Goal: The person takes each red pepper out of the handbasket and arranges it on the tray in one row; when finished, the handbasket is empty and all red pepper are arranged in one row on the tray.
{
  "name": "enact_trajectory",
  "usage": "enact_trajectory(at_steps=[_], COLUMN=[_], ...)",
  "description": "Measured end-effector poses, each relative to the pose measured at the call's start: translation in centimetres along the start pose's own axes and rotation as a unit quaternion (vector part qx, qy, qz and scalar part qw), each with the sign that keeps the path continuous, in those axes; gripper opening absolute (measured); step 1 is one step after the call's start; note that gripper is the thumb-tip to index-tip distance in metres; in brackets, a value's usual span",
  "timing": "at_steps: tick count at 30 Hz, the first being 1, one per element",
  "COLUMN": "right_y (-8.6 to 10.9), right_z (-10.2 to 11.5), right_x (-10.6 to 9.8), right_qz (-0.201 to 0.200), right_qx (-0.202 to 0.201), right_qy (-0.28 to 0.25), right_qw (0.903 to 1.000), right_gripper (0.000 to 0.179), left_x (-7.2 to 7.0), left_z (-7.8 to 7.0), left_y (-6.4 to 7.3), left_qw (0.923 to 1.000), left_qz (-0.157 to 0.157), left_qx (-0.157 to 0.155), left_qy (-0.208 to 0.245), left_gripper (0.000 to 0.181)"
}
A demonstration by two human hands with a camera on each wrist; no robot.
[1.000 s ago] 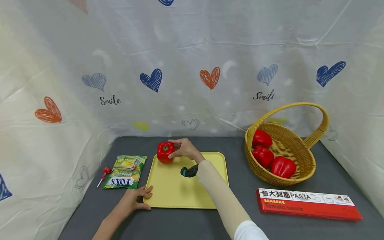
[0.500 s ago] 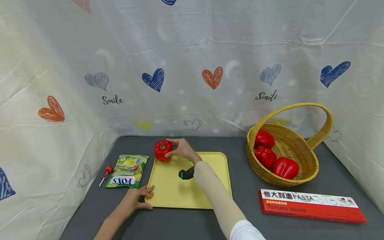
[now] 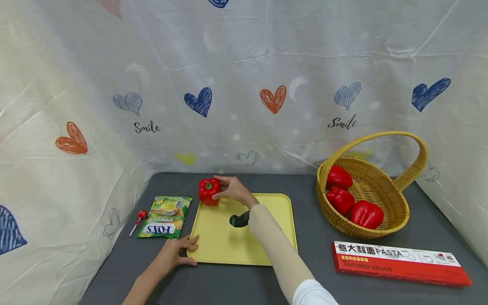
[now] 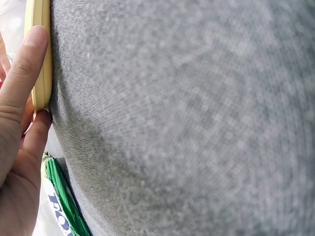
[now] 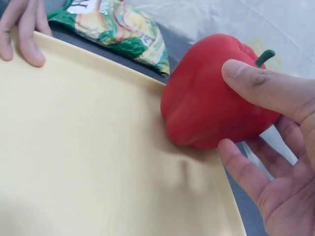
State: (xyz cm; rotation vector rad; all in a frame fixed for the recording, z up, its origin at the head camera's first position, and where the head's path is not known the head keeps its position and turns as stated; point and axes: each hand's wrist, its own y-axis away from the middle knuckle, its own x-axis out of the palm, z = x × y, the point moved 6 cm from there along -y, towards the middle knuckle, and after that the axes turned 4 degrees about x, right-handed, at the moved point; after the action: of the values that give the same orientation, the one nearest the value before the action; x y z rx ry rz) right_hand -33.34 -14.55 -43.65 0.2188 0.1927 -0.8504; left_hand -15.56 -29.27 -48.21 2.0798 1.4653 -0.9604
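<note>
In the head view my right hand (image 3: pixel 235 190) holds a red bell pepper (image 3: pixel 207 192) at the far left corner of a yellow tray (image 3: pixel 244 250). The right wrist view shows the thumb on one side of the pepper (image 5: pixel 206 98) and fingertips at its lower side; its green stem tilts up. Whether its underside touches the tray rim, I cannot tell. My left hand (image 3: pixel 177 253) grips the tray's near left corner. In the left wrist view its thumb (image 4: pixel 27 59) lies along the tray's side (image 4: pixel 44 73), with a fingertip under the corner.
A green snack bag (image 3: pixel 164 217) and a red lollipop (image 3: pixel 141 214) lie left of the tray. At the right stands a yellow wicker basket (image 3: pixel 398 207) with red peppers (image 3: pixel 367 214). A pasta box (image 3: pixel 400 264) lies in front of it. A printed curtain hangs behind.
My right hand has shifted the bell pepper slightly left over the tray's corner, mostly in the first half second. My left hand keeps its hold on the tray. The head view has drifted a little.
</note>
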Motion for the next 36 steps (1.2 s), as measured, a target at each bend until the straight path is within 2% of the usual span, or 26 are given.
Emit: enact_trajectory(at_steps=[6, 14, 18, 21, 26, 32, 36], right_y=[-0.3, 0.3, 1.1, 1.8, 4.5, 9.3, 12.7], right_z=[-0.4, -0.9, -0.6, 0.1, 1.2, 1.3, 0.3], right_x=[0.2, -1.0, -1.4, -1.5, -2.7, -6.6, -9.6], right_qz=[0.013, -0.015, -0.015, 0.003, 0.017, 0.016, 0.003], right_qx=[-0.002, -0.001, -0.026, -0.059, -0.098, -0.128, -0.130], right_qy=[-0.017, 0.003, -0.015, -0.038, -0.076, -0.096, -0.080], right_qw=[0.9998, 0.9999, 0.9994, 0.9975, 0.9921, 0.9870, 0.9883], right_gripper=[0.070, 0.072, 0.070, 0.067, 0.061, 0.057, 0.056], left_x=[0.0, 0.5, 0.5, 0.0, -0.3, -0.2, 0.2], left_z=[-0.1, -0.3, -0.3, -0.3, -0.3, -0.5, -0.6], left_y=[0.1, -0.8, -0.7, -0.2, 0.6, 0.2, -0.2], left_qw=[1.0000, 1.0000, 0.9999, 0.9997, 0.9993, 0.9994, 0.9996], left_qz=[0.001, 0.007, 0.008, 0.005, 0.007, 0.006, 0.011], left_qx=[-0.005, 0.003, 0.000, -0.015, -0.028, -0.018, -0.012], left_qy=[0.002, -0.001, -0.009, -0.019, -0.023, -0.028, -0.025], left_gripper=[0.055, 0.055, 0.054, 0.052, 0.054, 0.056, 0.057])
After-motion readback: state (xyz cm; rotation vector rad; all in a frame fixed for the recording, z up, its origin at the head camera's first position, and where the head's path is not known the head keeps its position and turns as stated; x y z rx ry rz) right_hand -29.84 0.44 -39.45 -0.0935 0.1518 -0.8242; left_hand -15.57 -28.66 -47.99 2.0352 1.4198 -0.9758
